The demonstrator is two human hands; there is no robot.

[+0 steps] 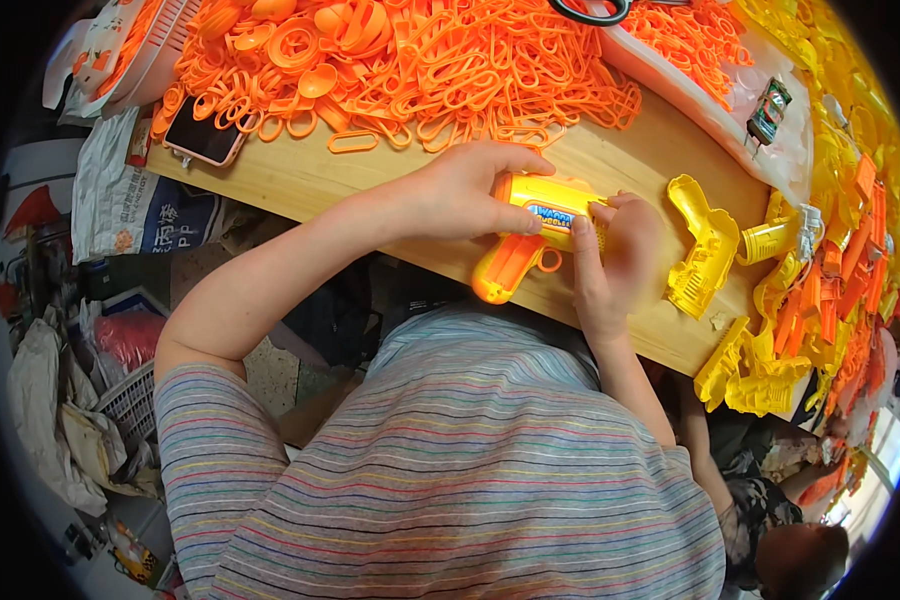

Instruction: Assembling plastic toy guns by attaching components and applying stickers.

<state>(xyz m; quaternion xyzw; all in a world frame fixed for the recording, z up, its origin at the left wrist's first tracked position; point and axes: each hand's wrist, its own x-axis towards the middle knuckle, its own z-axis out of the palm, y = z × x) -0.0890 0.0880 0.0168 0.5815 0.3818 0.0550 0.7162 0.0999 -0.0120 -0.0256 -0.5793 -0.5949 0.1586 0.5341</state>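
Note:
A yellow toy bubble gun (542, 190) with an orange grip panel and orange trigger is held just above the near edge of the table. My left hand (458, 196) is closed round its rear end, with the thumb along the side by a blue label (552, 218). At the other end, my right hand (610, 265) grips the body, its thumb touching the label's edge; its fingers are partly blurred. To the right of that hand lies a yellow half shell (706, 248) of a toy gun.
Orange plastic links and rings (450, 80) heap along the far side. A phone (206, 130) lies at the left, scissors (595, 8) at the far edge. More yellow shells (755, 372) and orange parts (828, 300) pile at the right. Another person (765, 520) is at lower right.

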